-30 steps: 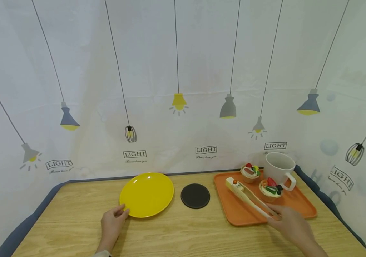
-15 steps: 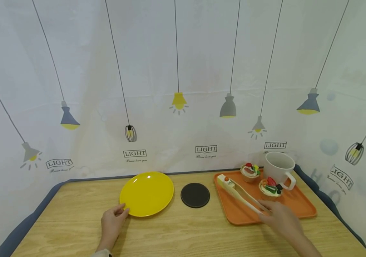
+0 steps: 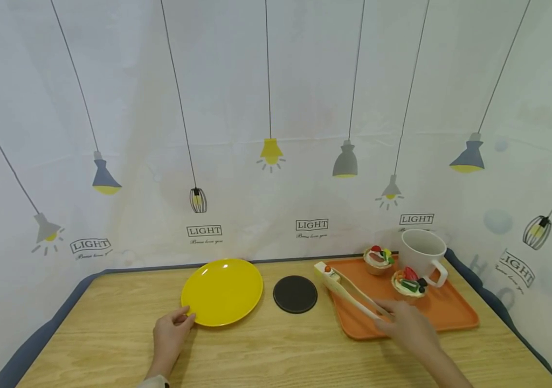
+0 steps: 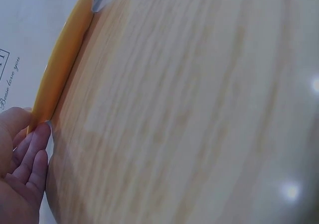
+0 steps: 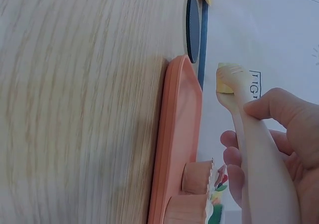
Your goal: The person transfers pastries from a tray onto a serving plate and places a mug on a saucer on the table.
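My right hand (image 3: pixel 409 326) grips pale cream tongs (image 3: pixel 356 299), thumb on one arm and fingers on the other. Pinched in the tongs' tips is a small piece of cake (image 3: pixel 327 271) with a red-orange topping, held above the tray's left edge. The right wrist view shows the cake (image 5: pixel 226 87) raised off the orange tray (image 5: pixel 172 134). On the left, my left hand (image 3: pixel 171 337) pinches the near-left rim of a yellow plate (image 3: pixel 222 293). In the left wrist view the thumb is above the plate's rim (image 4: pixel 62 59) and the fingers are beneath it.
A black round coaster (image 3: pixel 295 294) lies between the plate and the tray. On the tray stand a white mug (image 3: pixel 419 253) and two fruit tarts, one at the back (image 3: pixel 378 264) and one nearer (image 3: pixel 408 286). A printed curtain (image 3: pixel 237 178) hangs behind the table (image 3: pixel 256 355).
My right hand has moved left with the tongs and the cake, from over the tray to its left edge. The left hand keeps its hold on the plate rim.
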A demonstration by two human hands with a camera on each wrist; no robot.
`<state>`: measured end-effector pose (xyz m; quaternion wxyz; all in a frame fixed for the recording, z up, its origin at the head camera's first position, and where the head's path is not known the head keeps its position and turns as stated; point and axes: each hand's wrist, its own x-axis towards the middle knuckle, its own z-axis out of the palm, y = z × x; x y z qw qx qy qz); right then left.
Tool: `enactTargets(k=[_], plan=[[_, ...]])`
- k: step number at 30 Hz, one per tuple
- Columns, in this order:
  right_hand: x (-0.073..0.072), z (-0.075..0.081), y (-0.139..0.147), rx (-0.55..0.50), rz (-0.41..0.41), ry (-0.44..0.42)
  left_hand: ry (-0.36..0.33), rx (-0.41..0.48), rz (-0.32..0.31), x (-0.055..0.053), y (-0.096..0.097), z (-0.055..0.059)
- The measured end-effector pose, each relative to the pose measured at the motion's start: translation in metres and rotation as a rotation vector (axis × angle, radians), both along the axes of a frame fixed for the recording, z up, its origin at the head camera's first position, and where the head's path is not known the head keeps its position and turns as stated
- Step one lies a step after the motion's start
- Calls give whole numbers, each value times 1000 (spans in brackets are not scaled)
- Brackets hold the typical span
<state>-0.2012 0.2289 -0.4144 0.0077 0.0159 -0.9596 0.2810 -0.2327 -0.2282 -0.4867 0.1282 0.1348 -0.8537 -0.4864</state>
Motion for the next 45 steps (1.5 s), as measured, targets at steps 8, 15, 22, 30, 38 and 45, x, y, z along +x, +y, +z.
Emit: enactTargets(k=[8,15,22,30,38,45], plan=[[-4,-1,-10,-21,3,4,2,4,3,0,-1,-1],[-5,-1,-15,-13,9,2,-3,-1,-3,-1,-3,-4],[-7,-3,-20,-25,7,-5,6,-9,4,-1,-2,-4],[-8,-3,-27,-50,22,42,8,-8,2,0,-2,-3],[-11,-5,-37,-60,7,36,0,-2,-3,-1,-4,-4],[-14,-6,-44,-85,22,55,3,1,-2,-2,-2,-5]])
